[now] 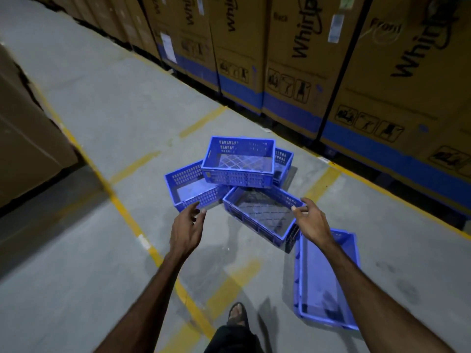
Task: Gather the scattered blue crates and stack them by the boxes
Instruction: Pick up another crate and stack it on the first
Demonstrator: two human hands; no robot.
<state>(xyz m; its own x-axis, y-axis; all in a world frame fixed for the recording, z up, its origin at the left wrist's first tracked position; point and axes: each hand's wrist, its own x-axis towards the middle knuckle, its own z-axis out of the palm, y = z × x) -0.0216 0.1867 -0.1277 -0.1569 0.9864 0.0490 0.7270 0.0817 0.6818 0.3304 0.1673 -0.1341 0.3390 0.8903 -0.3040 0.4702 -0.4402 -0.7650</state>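
Several blue plastic crates lie in a loose heap on the grey floor. A top crate (238, 161) rests tilted on a left crate (188, 189) and on a back crate (283, 159) that is mostly hidden. A near crate (262, 215) sits tilted in front. Another crate (323, 278) lies apart at the right, partly behind my right forearm. My left hand (187, 225) reaches out with relaxed fingers just short of the left crate, holding nothing. My right hand (309, 217) hovers with spread fingers at the near crate's right rim; whether it touches is unclear.
Tall cardboard boxes (293, 59) with blue bands line the far and right side. Another large box (23, 138) stands at the left. Yellow floor lines (122, 210) cross the aisle. My sandalled foot (237, 314) shows at the bottom.
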